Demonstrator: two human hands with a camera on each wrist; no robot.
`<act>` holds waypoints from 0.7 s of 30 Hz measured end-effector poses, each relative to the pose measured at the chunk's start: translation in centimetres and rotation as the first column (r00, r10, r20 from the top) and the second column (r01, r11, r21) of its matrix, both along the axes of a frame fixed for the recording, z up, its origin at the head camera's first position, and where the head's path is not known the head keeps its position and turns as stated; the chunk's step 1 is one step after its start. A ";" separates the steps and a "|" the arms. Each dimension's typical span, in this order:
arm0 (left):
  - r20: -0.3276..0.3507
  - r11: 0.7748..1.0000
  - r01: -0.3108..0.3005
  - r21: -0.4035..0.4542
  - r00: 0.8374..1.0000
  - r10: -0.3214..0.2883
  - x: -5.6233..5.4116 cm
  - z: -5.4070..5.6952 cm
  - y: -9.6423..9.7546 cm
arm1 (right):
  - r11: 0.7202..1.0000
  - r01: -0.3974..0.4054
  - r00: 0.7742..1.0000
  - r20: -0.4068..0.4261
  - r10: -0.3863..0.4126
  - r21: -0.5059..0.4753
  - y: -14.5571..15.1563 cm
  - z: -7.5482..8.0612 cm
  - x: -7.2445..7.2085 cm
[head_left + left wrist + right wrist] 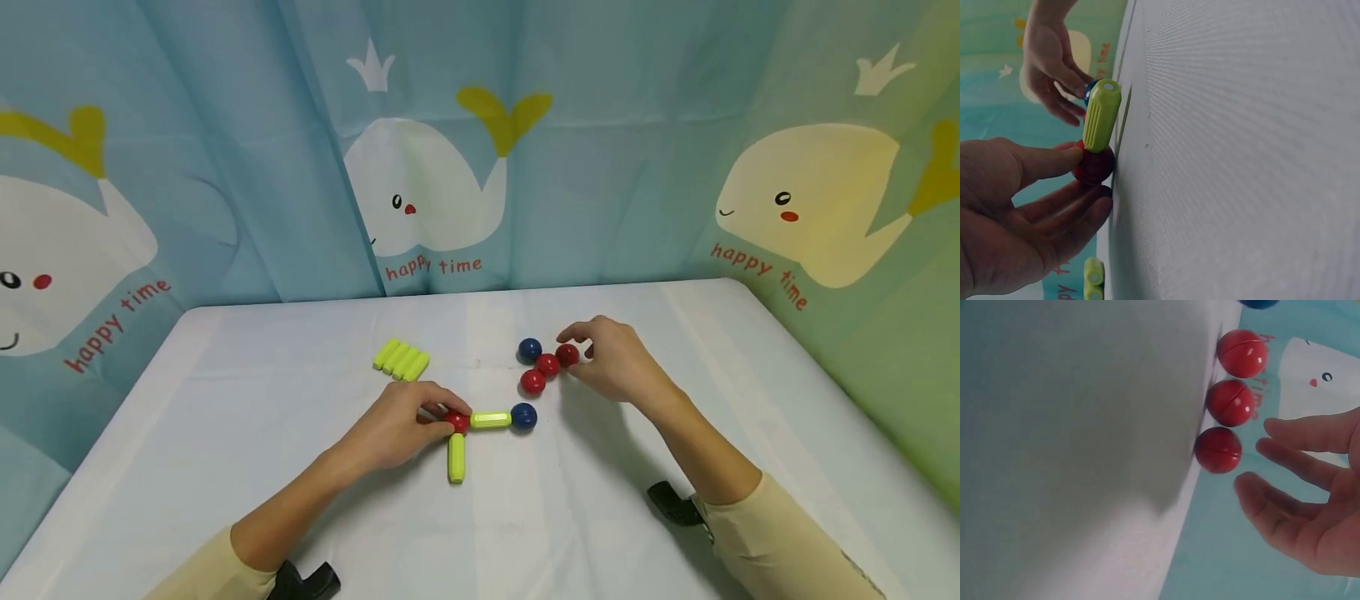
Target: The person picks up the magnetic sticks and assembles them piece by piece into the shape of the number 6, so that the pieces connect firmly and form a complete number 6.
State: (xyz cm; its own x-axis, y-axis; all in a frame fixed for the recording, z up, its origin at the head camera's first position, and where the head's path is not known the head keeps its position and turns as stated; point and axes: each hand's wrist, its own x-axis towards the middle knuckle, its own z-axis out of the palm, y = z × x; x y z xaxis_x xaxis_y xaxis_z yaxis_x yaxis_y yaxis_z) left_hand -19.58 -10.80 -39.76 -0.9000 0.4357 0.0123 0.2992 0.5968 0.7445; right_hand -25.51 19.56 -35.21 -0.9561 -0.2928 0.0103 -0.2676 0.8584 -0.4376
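Observation:
My left hand (405, 421) pinches a shiny red ball (1094, 164) between thumb and fingers, low at the tabletop. From that ball one yellow-green toy rod (491, 420) runs right to a dark blue ball (523, 417). A second rod (456, 458) extends from it toward the front edge. My right hand (615, 362) has its thumb and fingers spread around the rightmost loose red ball (1218, 450); in the right wrist view a gap shows between fingertips and ball. Beside that one sit two more red balls, one in the middle (547, 365) and one nearer (532, 382).
Another blue ball (529, 350) lies at the far end of the loose group. Several yellow-green rods (401, 359) lie side by side behind my left hand. The white-covered table (600, 517) meets a whale-print curtain (622, 192) at its back edge.

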 end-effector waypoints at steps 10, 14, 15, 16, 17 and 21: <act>0.005 1.000 -0.011 -0.013 1.000 0.011 0.1 -0.1 0.1 | 1.000 -0.016 0.997 0.072 0.015 0.018 0.5 -0.9 -0.5; -0.006 1.000 -0.013 -0.026 1.000 0.013 0.0 -0.1 0.2 | 1.000 -0.008 0.998 0.065 0.008 0.001 0.8 -0.8 -0.5; -0.007 1.000 -0.013 -0.028 1.000 0.013 -0.1 -0.1 0.2 | 1.000 -0.010 0.998 0.062 0.010 -0.001 0.9 -0.8 -0.5; -0.007 0.999 -0.014 -0.029 1.000 0.014 -0.1 -0.1 0.2 | 1.000 -0.012 0.998 0.059 0.012 -0.003 0.9 -0.8 -0.6; -0.006 0.999 -0.017 -0.030 1.000 0.017 -0.1 -0.1 0.2 | 1.000 -0.014 0.998 0.055 0.014 -0.003 1.0 -0.8 -0.6; 0.003 0.999 -0.027 -0.033 1.000 0.027 -0.1 -0.1 0.1 | 1.000 -0.021 0.998 0.053 0.021 0.005 1.0 -0.9 -0.9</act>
